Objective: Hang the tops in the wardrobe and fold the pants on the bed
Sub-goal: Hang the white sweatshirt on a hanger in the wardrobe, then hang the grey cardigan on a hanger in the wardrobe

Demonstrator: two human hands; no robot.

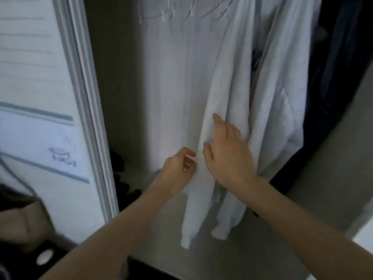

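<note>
Inside the wardrobe (113, 81) we pinch a pale hanging top (177, 102) with our left hand (177, 170); our right hand (226, 154) rests fingers released on its sleeve (220, 102); door (40, 138) scribble unreadable.

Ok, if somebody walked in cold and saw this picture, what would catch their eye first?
Most likely the pale hanging tops that fill the middle of the open wardrobe, under a blurred row of hangers. Next, the two bare hands low in the middle: the left hand pinches the fabric, and the right hand lies spread against a sleeve. The white wardrobe door fills the left side.
</note>
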